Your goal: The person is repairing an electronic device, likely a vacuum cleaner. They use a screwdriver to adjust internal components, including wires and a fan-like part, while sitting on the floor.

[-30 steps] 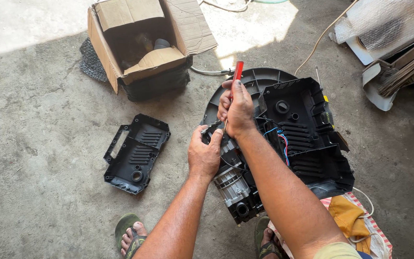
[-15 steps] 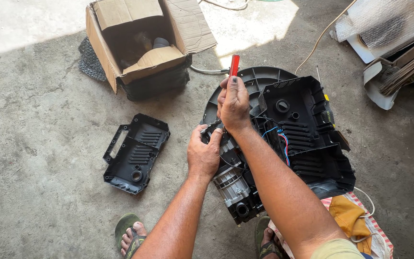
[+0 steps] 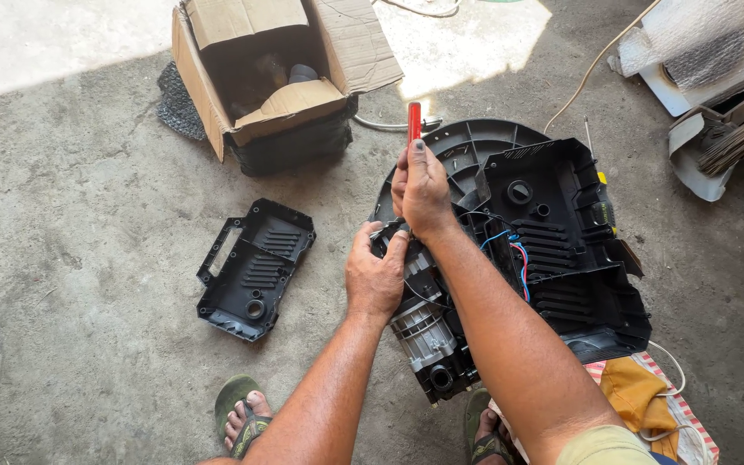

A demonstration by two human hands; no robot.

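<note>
A black plastic appliance housing (image 3: 561,258) lies open on the concrete floor, with a grey motor (image 3: 424,331) and blue and red wires (image 3: 514,250) showing inside. My right hand (image 3: 424,189) grips a red-handled screwdriver (image 3: 413,120) held upright, tip down into the housing's left side. Just below it, my left hand (image 3: 374,275) presses on a metal part at the motor end. Which part the tip meets is hidden by my hands.
A detached black cover panel (image 3: 256,267) lies to the left. An open cardboard box (image 3: 277,77) stands behind it. White foam and scrap (image 3: 708,77) sit at the top right, a cloth (image 3: 639,396) at the bottom right. My sandalled feet (image 3: 243,413) are near the bottom.
The right hand has turned the screwdriver from a tilt to upright. The left hand stays on the motor end.
</note>
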